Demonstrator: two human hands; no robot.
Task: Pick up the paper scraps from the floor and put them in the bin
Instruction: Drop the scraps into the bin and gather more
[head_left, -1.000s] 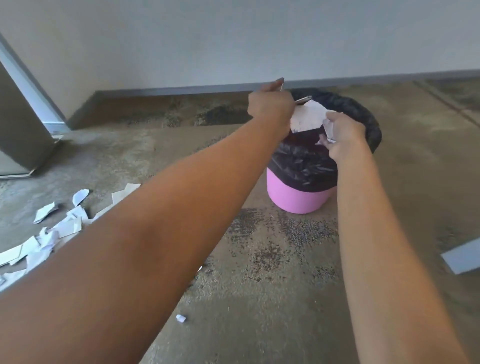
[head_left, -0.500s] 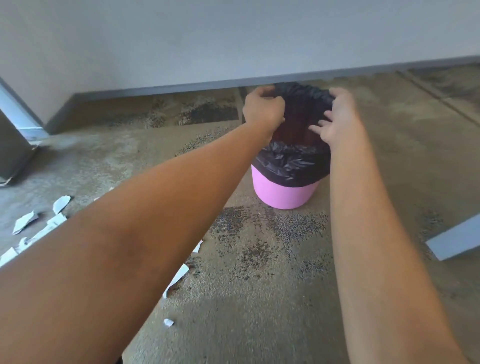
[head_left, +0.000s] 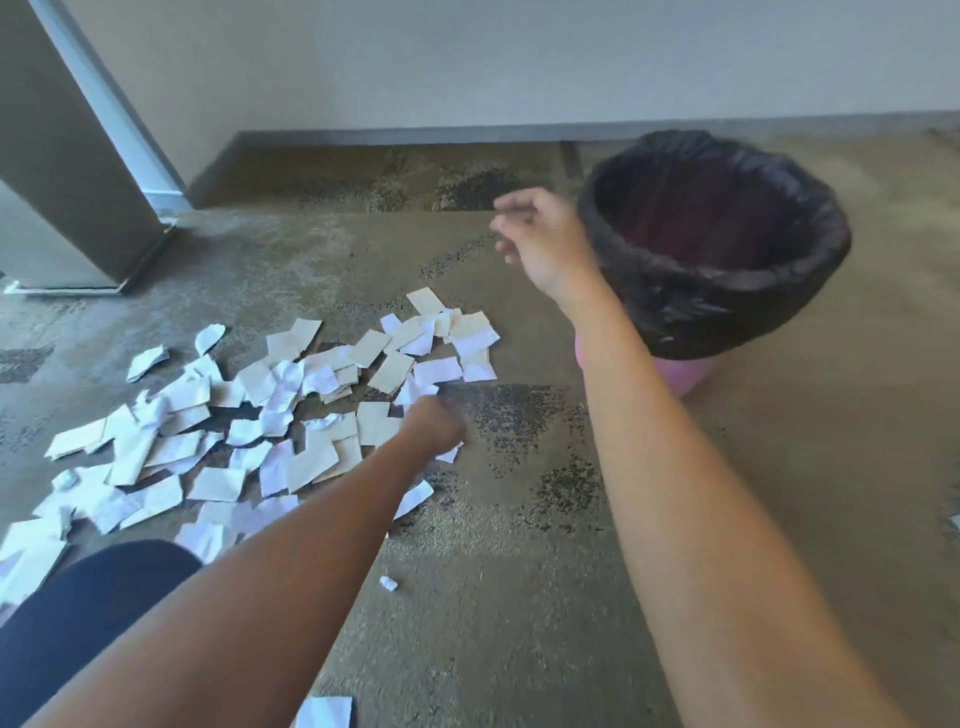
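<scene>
A wide pile of white and cream paper scraps (head_left: 291, 415) lies on the carpet at the left. My left hand (head_left: 435, 425) is down at the pile's right edge, resting on the scraps with its back to me and its fingers hidden. The pink bin (head_left: 685, 374), lined with a black bag (head_left: 727, 306), stands at the upper right. My right hand (head_left: 540, 239) hovers just left of the bin's rim, blurred, with loosely curled fingers and nothing in it.
One small crumpled scrap (head_left: 388, 583) lies alone in front of the pile, and another sheet (head_left: 324, 712) is at the bottom edge. My dark-clothed knee (head_left: 78, 613) is at the lower left. A door panel (head_left: 67, 156) and the wall's baseboard (head_left: 415, 137) close the back.
Both hands have left the bin's mouth. The left hand swung down to the scrap pile, the right drew back beside the rim, and the view turned left onto the pile.
</scene>
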